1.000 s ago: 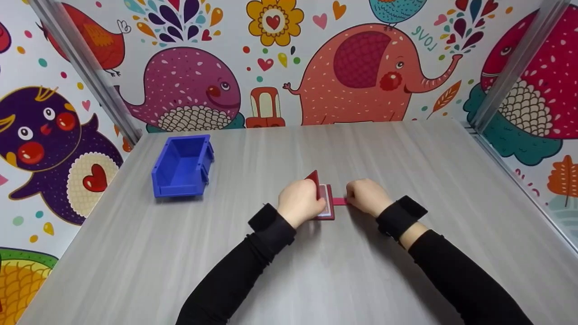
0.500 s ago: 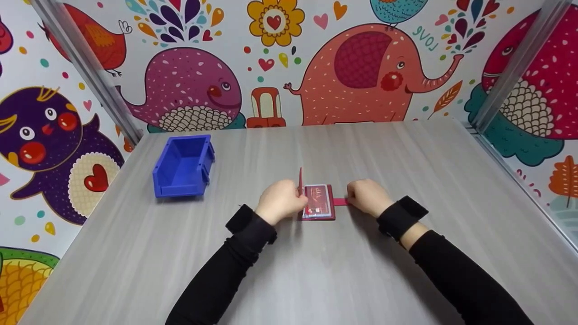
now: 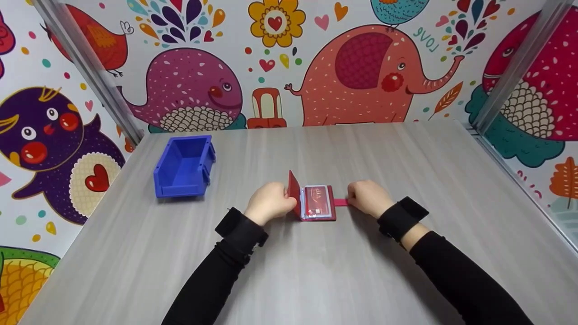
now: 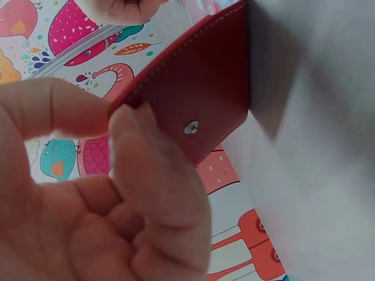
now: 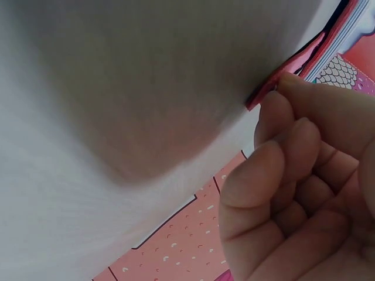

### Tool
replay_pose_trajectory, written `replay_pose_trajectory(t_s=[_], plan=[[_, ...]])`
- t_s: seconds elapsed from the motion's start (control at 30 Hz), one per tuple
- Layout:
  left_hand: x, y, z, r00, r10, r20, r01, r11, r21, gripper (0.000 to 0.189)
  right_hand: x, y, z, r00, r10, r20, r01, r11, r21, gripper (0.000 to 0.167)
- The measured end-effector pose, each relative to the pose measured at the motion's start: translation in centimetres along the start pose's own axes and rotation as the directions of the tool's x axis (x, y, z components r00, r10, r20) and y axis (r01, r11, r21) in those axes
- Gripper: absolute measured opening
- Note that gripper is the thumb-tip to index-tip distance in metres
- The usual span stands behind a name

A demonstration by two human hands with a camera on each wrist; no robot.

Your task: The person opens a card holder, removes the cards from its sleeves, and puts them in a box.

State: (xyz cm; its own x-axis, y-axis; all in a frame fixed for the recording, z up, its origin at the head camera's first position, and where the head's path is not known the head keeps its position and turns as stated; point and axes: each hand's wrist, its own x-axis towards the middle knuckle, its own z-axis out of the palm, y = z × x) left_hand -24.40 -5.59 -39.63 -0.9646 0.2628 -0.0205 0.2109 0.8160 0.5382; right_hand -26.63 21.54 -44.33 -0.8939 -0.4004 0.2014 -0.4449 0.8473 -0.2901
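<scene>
A red card holder (image 3: 333,210) lies on the table between my hands, its front cover (image 3: 293,187) raised nearly upright. Inside, a red printed card (image 3: 318,201) shows in a clear sleeve. My left hand (image 3: 271,201) pinches the cover's free edge between thumb and finger. In the left wrist view, the cover's outer side has pale stitching and a metal snap (image 4: 191,127). My right hand (image 3: 369,197) pinches the end of the holder's pinkish-red strap (image 3: 341,202), which sticks out to the right, low over the table. Its tip is partly hidden by the fingers.
A blue plastic bin (image 3: 180,191) stands at the back left of the pale wood-look table (image 3: 325,271). Walls printed with cartoon animals (image 3: 356,90) border the table at the back and sides, with metal posts (image 3: 86,67) at the corners.
My left hand has moved left, swinging the cover open from over the holder and exposing the card inside. My right hand stays in place, pinching the strap.
</scene>
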Motion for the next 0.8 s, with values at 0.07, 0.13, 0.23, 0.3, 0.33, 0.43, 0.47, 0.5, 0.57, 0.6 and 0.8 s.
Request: replay_pose_trajectory(t_s=[0.07, 0.13, 0.23, 0.3, 0.33, 0.43, 0.47, 0.5, 0.57, 0.6, 0.8], plan=[[-0.1, -0.2, 0.0, 1.0, -0.005, 0.002, 0.005, 1.0, -0.006, 0.029, 0.0, 0.0, 0.0, 1.0, -0.002, -0.003, 0.002, 1.0, 0.0, 0.021], [-0.2, -0.3, -0.1, 1.0, -0.004, 0.004, 0.004, 1.0, -0.007, 0.028, 0.0, -0.1, 0.0, 1.0, 0.005, 0.0, -0.005, 1.0, 0.0, 0.021], [-0.3, -0.6, 0.0, 1.0, 0.008, 0.001, -0.008, 1.0, 0.004, 0.026, 0.0, -0.1, 0.0, 1.0, 0.017, 0.008, -0.017, 1.0, 0.005, 0.022], [-0.3, -0.8, 0.0, 1.0, 0.013, -0.001, -0.013, 1.0, 0.014, 0.026, 0.0, -0.2, -0.1, 1.0, 0.023, 0.013, -0.023, 1.0, 0.005, 0.023], [-0.3, -0.9, 0.0, 1.0, 0.017, -0.003, -0.017, 1.0, 0.021, 0.026, 0.0, -0.2, -0.1, 1.0, 0.024, 0.014, -0.024, 1.0, 0.005, 0.023], [-0.4, -1.2, -0.1, 1.0, 0.024, -0.003, -0.024, 0.999, 0.034, 0.027, 0.0, -0.2, -0.1, 1.0, 0.025, 0.017, -0.025, 1.0, 0.005, 0.023], [-0.4, -1.3, -0.1, 1.0, 0.021, 0.0, -0.021, 0.999, 0.034, 0.027, 0.0, -0.2, -0.1, 1.0, 0.026, 0.017, -0.026, 1.0, 0.005, 0.023], [-0.4, -1.4, -0.1, 1.0, 0.02, 0.003, -0.02, 0.999, 0.035, 0.026, 0.0, -0.2, -0.1, 1.0, 0.026, 0.016, -0.027, 1.0, 0.005, 0.023], [-0.5, -1.6, -0.1, 1.0, 0.011, 0.012, -0.011, 0.999, 0.034, 0.025, 0.0, -0.2, -0.1, 1.0, 0.022, 0.012, -0.022, 1.0, 0.005, 0.022], [-0.5, -1.8, -0.1, 1.0, 0.004, 0.018, -0.005, 0.999, 0.033, 0.025, 0.0, -0.1, -0.1, 1.0, 0.021, 0.01, -0.021, 1.0, 0.004, 0.022], [-0.6, -2.4, -0.1, 0.999, -0.022, 0.029, 0.021, 0.999, 0.031, 0.017, 0.0, -0.1, 0.0, 1.0, 0.011, 0.004, -0.011, 1.0, 0.002, 0.022]])
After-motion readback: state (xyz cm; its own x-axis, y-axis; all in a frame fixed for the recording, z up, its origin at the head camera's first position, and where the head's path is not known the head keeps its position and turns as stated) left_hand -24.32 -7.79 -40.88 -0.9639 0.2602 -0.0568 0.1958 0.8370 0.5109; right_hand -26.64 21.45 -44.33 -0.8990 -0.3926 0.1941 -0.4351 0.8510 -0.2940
